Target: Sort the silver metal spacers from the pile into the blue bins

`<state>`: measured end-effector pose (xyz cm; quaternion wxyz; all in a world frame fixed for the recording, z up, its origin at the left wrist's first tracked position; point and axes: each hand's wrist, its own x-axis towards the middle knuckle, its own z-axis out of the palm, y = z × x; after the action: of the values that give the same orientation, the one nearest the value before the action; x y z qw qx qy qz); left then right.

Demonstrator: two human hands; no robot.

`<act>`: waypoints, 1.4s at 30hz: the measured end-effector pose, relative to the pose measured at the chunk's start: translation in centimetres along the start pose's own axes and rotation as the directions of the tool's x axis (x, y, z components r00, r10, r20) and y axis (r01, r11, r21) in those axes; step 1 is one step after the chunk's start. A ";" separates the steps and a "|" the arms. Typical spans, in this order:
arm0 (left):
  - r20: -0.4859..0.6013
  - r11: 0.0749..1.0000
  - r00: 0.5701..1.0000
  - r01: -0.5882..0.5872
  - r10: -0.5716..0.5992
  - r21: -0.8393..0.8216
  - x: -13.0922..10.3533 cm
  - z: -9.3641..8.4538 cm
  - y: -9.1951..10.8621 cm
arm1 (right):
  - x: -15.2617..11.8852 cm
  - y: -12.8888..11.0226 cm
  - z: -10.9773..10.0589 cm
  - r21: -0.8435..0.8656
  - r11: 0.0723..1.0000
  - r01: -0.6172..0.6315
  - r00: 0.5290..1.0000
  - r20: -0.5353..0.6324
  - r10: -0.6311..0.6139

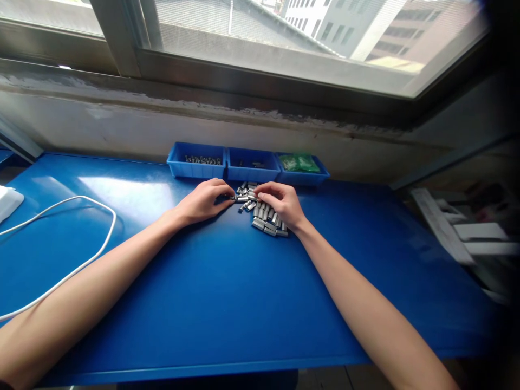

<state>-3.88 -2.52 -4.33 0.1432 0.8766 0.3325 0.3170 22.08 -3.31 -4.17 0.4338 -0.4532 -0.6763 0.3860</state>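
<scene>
On the blue table (203,303), a pile of small silvery metal pieces (246,205) lies between my hands. Nearer to me, several metal cylinders (268,222) lie packed side by side, partly under my right hand (281,203). Thumb and forefinger of my left hand (207,200) are pinched around a small dark metal piece (233,199) at the pile's left edge. My right hand's thumb and finger are closed together at the pile's right side; what they hold is too small to make out.
Three joined blue bins stand behind the pile: the left bin (195,170) has small metal parts, the middle bin (252,173) a few dark pieces, the right bin (309,177) a green bag (299,162). A white cable (109,227) loops at left, partly across my left forearm.
</scene>
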 end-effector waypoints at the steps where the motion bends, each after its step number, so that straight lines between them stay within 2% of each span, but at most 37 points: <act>1: -0.010 0.999 1.000 0.021 -0.021 -0.028 0.0 -0.1 0.1 | 0.0 0.0 0.0 -0.002 1.000 0.000 1.000 -0.001 0.000; 4: -0.073 0.974 0.991 0.099 -0.116 -0.204 0.2 -0.2 0.5 | 0.0 0.1 0.0 -0.009 1.000 -0.001 1.000 0.000 0.001; 7: -0.122 0.907 0.971 0.144 -0.207 -0.395 0.4 -0.1 1.1 | 0.0 0.0 0.0 -0.001 1.000 0.003 1.000 0.001 -0.003; 9: -0.119 0.899 0.971 0.139 -0.206 -0.416 0.5 0.0 1.3 | 0.0 0.0 0.0 0.002 1.000 0.004 1.000 -0.003 -0.004; 13: -0.115 0.930 0.981 0.108 -0.157 -0.351 0.5 -0.1 1.5 | 0.0 0.0 0.1 -0.001 1.000 0.004 1.000 -0.001 -0.004; 16: -0.117 0.894 0.968 0.155 -0.223 -0.420 0.7 -0.4 1.6 | 0.1 0.0 0.1 0.007 1.000 0.003 1.000 0.005 -0.003; 18: -0.141 0.815 0.929 0.218 -0.341 -0.536 1.0 -0.7 1.6 | 0.1 -0.1 0.2 0.013 1.000 0.003 1.000 0.000 -0.003; 19: -0.168 0.769 0.897 0.240 -0.409 -0.592 1.2 -0.9 1.5 | 0.1 -0.1 0.2 0.012 1.000 0.004 1.000 -0.004 -0.004; 23: -0.329 0.645 0.707 0.233 -0.626 -0.728 1.8 -1.9 0.5 | 0.1 -0.2 0.3 -0.005 1.000 0.007 1.000 -0.017 -0.007; 25: -0.347 0.600 0.655 0.205 -0.671 -0.773 1.9 -2.3 -0.1 | 0.0 -0.2 0.3 -0.009 1.000 0.005 1.000 -0.016 -0.006; 26: -0.349 0.587 0.646 0.192 -0.679 -0.787 1.9 -2.5 -0.3 | 0.0 -0.2 0.3 -0.010 1.000 0.003 1.000 -0.015 -0.004; 28: -0.350 0.591 0.656 0.184 -0.669 -0.786 1.9 -2.5 -0.3 | 0.0 -0.2 0.3 -0.008 1.000 -0.001 1.000 -0.016 0.001; 30: -0.353 0.645 0.691 0.214 -0.630 -0.733 1.8 -2.4 0.1 | 0.0 -0.1 0.3 -0.005 1.000 -0.003 1.000 -0.019 0.003; 32: -0.332 0.734 0.766 0.256 -0.551 -0.629 1.6 -2.0 0.9 | 0.0 -0.1 0.3 -0.006 1.000 -0.004 1.000 -0.020 0.004; 34: -0.250 0.833 0.878 0.247 -0.408 -0.496 1.3 -1.4 1.7 | 0.0 -0.1 0.3 -0.014 1.000 -0.005 1.000 -0.020 0.005; 36: -0.130 0.928 0.971 0.147 -0.202 -0.343 1.0 -0.8 2.2 | 0.0 -0.1 0.3 -0.023 1.000 -0.007 1.000 -0.016 0.007; 37: -0.069 0.955 0.992 0.080 -0.104 -0.287 0.8 -0.5 2.3 | 0.0 -0.1 0.3 -0.026 1.000 -0.008 1.000 -0.015 0.008; 39: 0.036 0.977 0.999 -0.031 0.039 -0.211 0.5 0.1 2.3 | 0.0 -0.1 0.2 -0.031 0.999 -0.008 1.000 -0.014 0.008; 42: 0.125 0.982 0.986 -0.090 0.111 -0.164 0.2 0.7 2.0 | -0.1 -0.2 0.3 -0.035 0.999 -0.007 1.000 -0.015 0.006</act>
<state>-2.37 -3.90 -3.85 0.2179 0.8974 0.2513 0.2899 21.79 -3.46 -4.12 0.4295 -0.4656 -0.6784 0.3721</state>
